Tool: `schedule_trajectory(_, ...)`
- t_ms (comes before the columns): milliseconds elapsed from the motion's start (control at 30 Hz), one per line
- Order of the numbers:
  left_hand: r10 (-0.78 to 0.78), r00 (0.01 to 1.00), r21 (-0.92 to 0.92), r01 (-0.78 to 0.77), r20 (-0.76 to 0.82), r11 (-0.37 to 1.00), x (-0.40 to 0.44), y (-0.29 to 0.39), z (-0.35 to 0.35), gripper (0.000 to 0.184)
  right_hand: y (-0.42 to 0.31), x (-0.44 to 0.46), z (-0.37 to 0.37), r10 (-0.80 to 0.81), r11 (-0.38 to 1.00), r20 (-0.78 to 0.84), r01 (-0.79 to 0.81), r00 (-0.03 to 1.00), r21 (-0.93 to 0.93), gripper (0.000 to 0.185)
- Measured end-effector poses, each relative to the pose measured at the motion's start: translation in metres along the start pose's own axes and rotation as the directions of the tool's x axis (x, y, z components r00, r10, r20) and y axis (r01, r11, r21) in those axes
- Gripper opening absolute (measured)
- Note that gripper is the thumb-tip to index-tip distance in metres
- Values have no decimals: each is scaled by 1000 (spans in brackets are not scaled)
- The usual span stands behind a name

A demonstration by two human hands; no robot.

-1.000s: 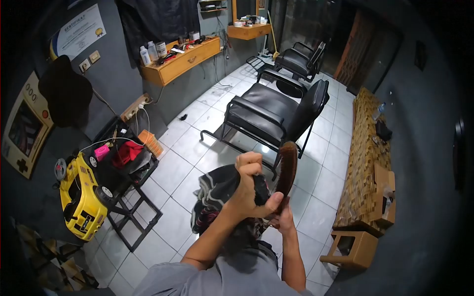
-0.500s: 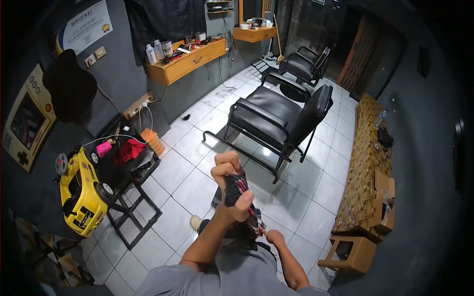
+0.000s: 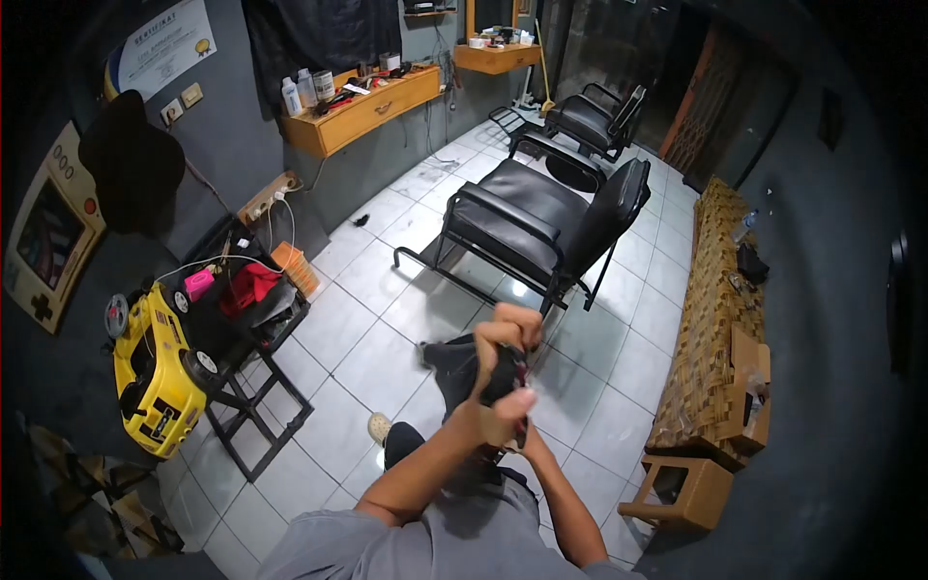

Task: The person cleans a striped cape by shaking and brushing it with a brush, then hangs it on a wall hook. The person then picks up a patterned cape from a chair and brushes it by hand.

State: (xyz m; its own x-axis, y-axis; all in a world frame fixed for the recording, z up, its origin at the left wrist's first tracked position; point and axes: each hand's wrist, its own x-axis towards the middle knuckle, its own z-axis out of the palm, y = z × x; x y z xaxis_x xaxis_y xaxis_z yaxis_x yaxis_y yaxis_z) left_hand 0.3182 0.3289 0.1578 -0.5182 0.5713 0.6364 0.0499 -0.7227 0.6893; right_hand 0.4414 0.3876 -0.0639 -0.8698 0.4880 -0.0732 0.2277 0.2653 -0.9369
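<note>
My left hand is closed round a bunched black cloth with some red on it, in front of my chest. Part of the cloth hangs out to the left of the fingers, over the tiled floor. Just behind and below that fist is my right hand, close to the cloth's lower end. Its fingers are hidden, so its grip cannot be made out. No brush shows in this view.
A black barber chair stands ahead, another beyond it. To the left are a yellow toy car and a black stand. On the right are a woven bench, a cardboard box and a brown stool.
The brush held up by my right hand a second ago has gone from view. My left hand dipped left, then came back right with the cloth. My right hand has moved up behind it.
</note>
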Motion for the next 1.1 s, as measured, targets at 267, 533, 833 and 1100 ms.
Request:
schedule_trajectory(267, 10, 984, -336, -70, -176, 939, 24, 17, -13, 37, 133, -53, 21, 698, 496, -1, -484, 717, -721, 61)
schedule_trajectory(533, 109, 992, 359, -127, 70, 925, 14, -18, -12, 44, 18, -17, -31, 482, 847, -173, -406, 859, 344, 62)
schedule_trajectory(833, 332, 935, 655, -329, 124, 680, 50, -30, -12, 57, 4, -17, 15, 195, 979, 89, -199, 977, 42, 60)
schedule_trajectory(1100, 448, 862, 599, -493, 239, 631, 89, -11, -30, 63, 163, -52, -17, 442, 645, 51, -278, 895, -712, 64)
